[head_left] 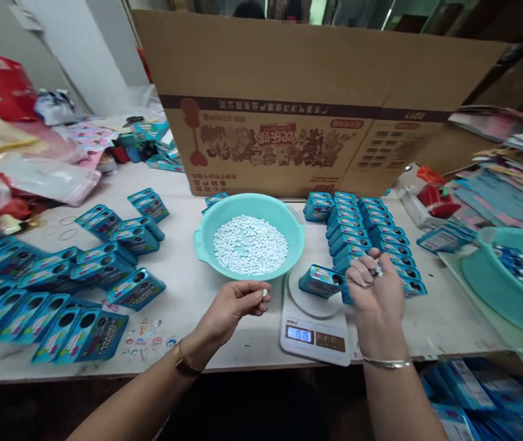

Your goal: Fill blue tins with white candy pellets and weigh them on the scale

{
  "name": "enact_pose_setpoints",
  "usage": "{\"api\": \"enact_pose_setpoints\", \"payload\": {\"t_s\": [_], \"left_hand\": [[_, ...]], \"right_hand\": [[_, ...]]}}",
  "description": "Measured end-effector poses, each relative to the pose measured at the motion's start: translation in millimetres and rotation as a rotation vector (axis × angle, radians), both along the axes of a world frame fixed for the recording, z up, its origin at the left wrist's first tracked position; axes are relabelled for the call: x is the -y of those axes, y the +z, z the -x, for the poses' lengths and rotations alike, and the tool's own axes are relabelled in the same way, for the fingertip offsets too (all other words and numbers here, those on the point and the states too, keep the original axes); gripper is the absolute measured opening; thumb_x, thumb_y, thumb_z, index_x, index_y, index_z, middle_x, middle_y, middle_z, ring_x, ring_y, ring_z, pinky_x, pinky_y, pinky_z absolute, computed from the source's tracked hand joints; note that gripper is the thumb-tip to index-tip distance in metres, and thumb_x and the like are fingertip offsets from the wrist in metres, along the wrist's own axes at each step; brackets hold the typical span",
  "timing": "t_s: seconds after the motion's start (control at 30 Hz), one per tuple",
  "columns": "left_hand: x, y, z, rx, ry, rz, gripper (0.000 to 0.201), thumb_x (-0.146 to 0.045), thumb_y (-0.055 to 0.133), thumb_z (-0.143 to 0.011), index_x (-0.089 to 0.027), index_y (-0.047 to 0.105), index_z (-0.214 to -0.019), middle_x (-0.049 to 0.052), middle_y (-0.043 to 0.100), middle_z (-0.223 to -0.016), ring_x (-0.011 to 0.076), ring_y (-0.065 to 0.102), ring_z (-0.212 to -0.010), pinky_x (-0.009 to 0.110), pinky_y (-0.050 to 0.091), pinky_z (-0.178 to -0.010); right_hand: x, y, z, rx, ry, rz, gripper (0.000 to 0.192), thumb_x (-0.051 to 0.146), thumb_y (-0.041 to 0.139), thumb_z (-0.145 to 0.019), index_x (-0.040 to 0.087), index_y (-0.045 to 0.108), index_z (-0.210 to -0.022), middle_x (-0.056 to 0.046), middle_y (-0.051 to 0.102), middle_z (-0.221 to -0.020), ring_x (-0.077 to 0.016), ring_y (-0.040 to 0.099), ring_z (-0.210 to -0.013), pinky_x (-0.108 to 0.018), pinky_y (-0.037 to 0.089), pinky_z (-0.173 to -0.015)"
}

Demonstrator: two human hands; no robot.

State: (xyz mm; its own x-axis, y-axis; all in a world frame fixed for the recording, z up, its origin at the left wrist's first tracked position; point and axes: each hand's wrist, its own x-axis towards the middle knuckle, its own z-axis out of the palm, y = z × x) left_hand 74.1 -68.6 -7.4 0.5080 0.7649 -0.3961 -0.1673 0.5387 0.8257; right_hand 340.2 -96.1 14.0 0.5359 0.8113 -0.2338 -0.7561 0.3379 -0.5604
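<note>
My left hand [238,305] pinches a small white tablet [264,293] between thumb and fingers, just in front of a turquoise basin [201,248]. Many more white tablets [255,245] lie inside that basin. My right hand [375,285] is closed around several white tablets [378,267], partly showing between thumb and fingers. It hovers just right of a white kitchen scale [289,340], whose display reads about 151.5. On the scale's round plate stands a blue box [321,280] with a dark round hole in its top.
Rows of blue boxes [346,223] stand behind my right hand. More blue boxes [100,331] fill the table's left side, near loose stickers [144,340]. A large cardboard carton [289,79] walls off the back. At right sits another turquoise basin [486,275] holding blue packets.
</note>
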Motion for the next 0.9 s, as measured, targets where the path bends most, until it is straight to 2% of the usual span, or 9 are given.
{"api": "enact_pose_setpoints", "payload": {"t_s": [0.23,0.33,0.4,0.47,0.57,0.63,0.7,0.8,0.9], "left_hand": [[-25,4.6,12,-0.075,0.043,-0.176,0.041,-0.041,0.082,-0.062,-0.014,0.074,-0.092,0.006,0.072,-0.079,0.0120,0.062,-0.064,0.027,0.052,-0.066],[-48,8.3,18,-0.176,0.045,-0.308,0.038,-0.041,0.077,-0.066,-0.013,0.074,-0.092,0.007,0.072,-0.079,0.0134,0.063,-0.064,0.028,0.052,-0.066],[-70,12.8,23,-0.340,0.096,-0.481,0.035,-0.039,0.073,-0.070,-0.013,0.073,-0.093,0.005,0.071,-0.076,0.0146,0.063,-0.064,0.028,0.052,-0.066],[-92,16.8,25,-0.589,0.188,-0.723,0.035,-0.035,0.069,-0.072,-0.014,0.072,-0.099,0.003,0.069,-0.072,0.0159,0.062,-0.064,0.028,0.051,-0.067],[-110,19.7,15,-0.868,0.144,-1.026,0.036,-0.033,0.063,-0.079,-0.016,0.069,-0.110,0.001,0.067,-0.068,0.0177,0.060,-0.063,0.030,0.049,-0.067],[-102,20.3,-1,-0.819,0.045,-1.119,0.032,-0.034,0.055,-0.085,-0.017,0.068,-0.109,0.003,0.069,-0.076,0.0177,0.062,-0.067,0.030,0.049,-0.068],[-81,20.5,-23,-0.663,-0.046,-1.194,0.029,-0.032,0.051,-0.087,-0.018,0.067,-0.106,0.006,0.070,-0.092,0.0179,0.064,-0.078,0.030,0.051,-0.072],[-46,18.6,-62,-0.505,-0.167,-1.329,0.026,-0.027,0.055,-0.088,-0.019,0.065,-0.110,0.008,0.066,-0.107,0.0209,0.062,-0.098,0.035,0.052,-0.088],[-27,13.1,-94,-0.491,-0.220,-1.437,0.034,-0.021,0.059,-0.086,-0.019,0.060,-0.119,0.011,0.061,-0.117,0.0242,0.056,-0.111,0.040,0.048,-0.098]], "right_hand": [[2,-0.6,-4,0.045,0.008,0.000,0.020,0.028,0.050,-0.096,0.019,0.051,-0.079,0.010,0.033,-0.051,-0.0038,0.028,-0.034,-0.016,0.025,-0.032],[0,2.4,-3,0.049,-0.005,0.018,0.019,0.027,0.050,-0.096,0.019,0.051,-0.079,0.011,0.034,-0.051,-0.0040,0.028,-0.034,-0.016,0.024,-0.032],[-2,5.8,0,0.040,-0.002,0.045,0.021,0.029,0.048,-0.097,0.019,0.050,-0.078,0.011,0.034,-0.050,-0.0042,0.028,-0.034,-0.016,0.024,-0.033],[-4,7.7,4,0.027,-0.006,0.073,0.024,0.030,0.047,-0.097,0.020,0.048,-0.076,0.011,0.032,-0.049,-0.0042,0.027,-0.034,-0.016,0.023,-0.033],[-7,4.7,8,0.064,-0.028,0.095,0.023,0.035,0.054,-0.093,0.021,0.047,-0.076,0.012,0.031,-0.049,-0.0043,0.027,-0.035,-0.016,0.024,-0.035],[-8,0.4,8,0.101,-0.039,0.100,0.024,0.037,0.059,-0.090,0.021,0.047,-0.077,0.012,0.031,-0.050,-0.0048,0.029,-0.037,-0.016,0.025,-0.036],[-9,-3.4,8,0.126,-0.052,0.103,0.025,0.039,0.061,-0.089,0.022,0.047,-0.078,0.012,0.031,-0.050,-0.0050,0.030,-0.038,-0.016,0.026,-0.037],[-10,-5.8,9,0.169,-0.079,0.103,0.026,0.042,0.063,-0.087,0.022,0.048,-0.080,0.013,0.030,-0.051,-0.0048,0.030,-0.039,-0.016,0.027,-0.038],[-11,-5.2,11,0.231,-0.123,0.108,0.026,0.042,0.065,-0.085,0.021,0.050,-0.080,0.013,0.031,-0.051,-0.0045,0.030,-0.040,-0.016,0.029,-0.040]]}}
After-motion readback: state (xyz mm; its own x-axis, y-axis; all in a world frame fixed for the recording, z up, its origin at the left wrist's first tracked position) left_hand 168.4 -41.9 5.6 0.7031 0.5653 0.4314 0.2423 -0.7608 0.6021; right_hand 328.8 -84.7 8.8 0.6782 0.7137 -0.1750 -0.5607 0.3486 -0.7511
